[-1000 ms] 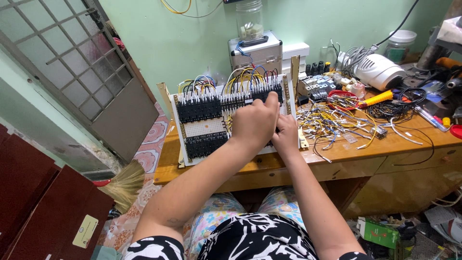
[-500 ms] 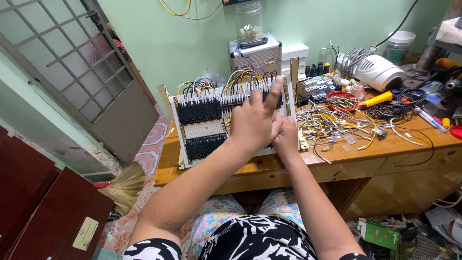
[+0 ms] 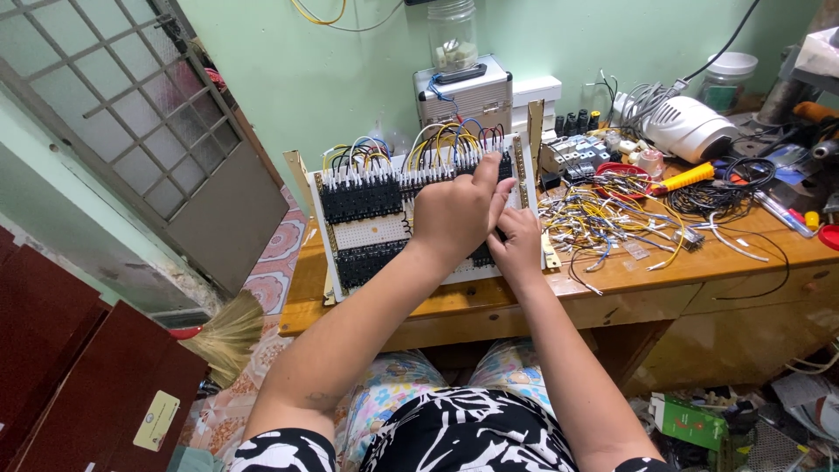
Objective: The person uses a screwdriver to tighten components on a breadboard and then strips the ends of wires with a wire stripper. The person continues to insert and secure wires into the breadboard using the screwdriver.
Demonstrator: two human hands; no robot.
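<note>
A white wiring panel leans upright on the wooden desk. It carries rows of black terminal blocks and looped coloured wires along its top. My left hand lies against the panel's right half, its fingers stretched up onto the upper terminal row. Nothing shows in its grasp. My right hand is curled just below and to the right of it, against the panel's lower right part. Its fingertips are hidden, so I cannot tell whether it holds anything.
A heap of loose cut wires lies right of the panel, with a yellow-handled tool, a white appliance and black cable coils. A metal case and jar stand behind. A broom and dark red cabinet are at left.
My left hand has uncurled; its fingers rose and now rest on the upper terminal row. My right hand has stayed in nearly the same place.
</note>
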